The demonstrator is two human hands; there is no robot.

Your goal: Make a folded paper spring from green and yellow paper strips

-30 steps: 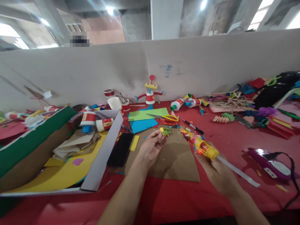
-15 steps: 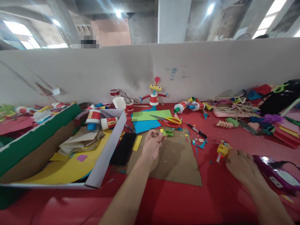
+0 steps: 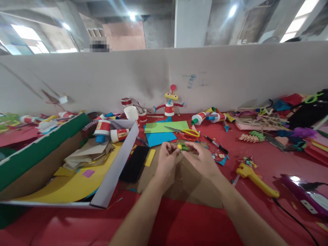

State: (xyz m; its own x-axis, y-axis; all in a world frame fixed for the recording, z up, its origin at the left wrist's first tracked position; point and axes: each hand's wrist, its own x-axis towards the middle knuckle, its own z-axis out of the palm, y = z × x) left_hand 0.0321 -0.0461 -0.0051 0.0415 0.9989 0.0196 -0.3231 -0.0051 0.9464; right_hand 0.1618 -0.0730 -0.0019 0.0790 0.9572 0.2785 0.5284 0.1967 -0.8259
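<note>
Above a brown cardboard sheet, my left hand pinches a small yellow paper piece joined to a green folded paper spring. From the other side my right hand has its fingers closed at the far end of the spring. Both hands nearly meet over the cardboard. To the right a yellow hot glue gun lies on the red table, its cord running toward the front edge.
Yellow-handled scissors rest on green paper. A paper-cup robot figure stands at the back. Left are a phone and a cardboard box holding papers and cups. A purple device sits far right.
My right hand has let go of the glue gun, which now lies on the table. It has come left to the green paper spring, beside my left hand.
</note>
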